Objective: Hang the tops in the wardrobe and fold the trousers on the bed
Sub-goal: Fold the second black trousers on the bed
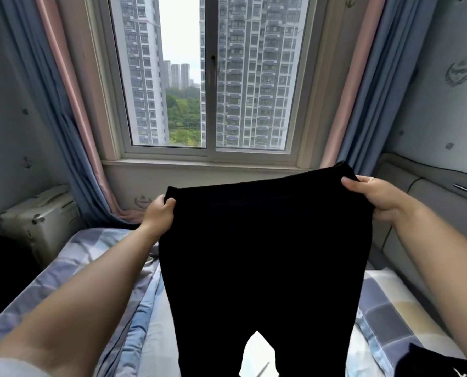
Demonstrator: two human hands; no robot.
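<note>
Up in the air: black trousers held at the waist

Both arms reach forward over the bed (pixel 110 273), and the trousers (pixel 265 254) hang between them, spread flat and facing the window (pixel 207 77). The left hand (pixel 159 213) grips the left corner of the waistband, fingers curled over the top edge and thumb behind the cloth. The right hand (pixel 376 198) grips the right corner the same way, fingers folded round the fabric, and sits a little higher, so the waistband slopes up toward the right. Neither hand has any spare width between its fingers; both are closed on cloth.

The trousers are plain black with no visible detail. They fall from the waist down past the lower edge of the view, and the two legs part near the bottom, where a bright patch of bedding shows through the gap. Whether the leg ends touch the bed cannot be told.

The bed carries a checked cover in pale blue, grey and white, rumpled on the left side. A dark garment (pixel 444 360) lies at the lower right corner of the bed. A pale suitcase (pixel 42 213) stands by the left wall, beside the blue and pink curtains (pixel 63 104). A padded headboard (pixel 417 202) runs along the right wall. Tall tower blocks and green trees fill the window
</note>
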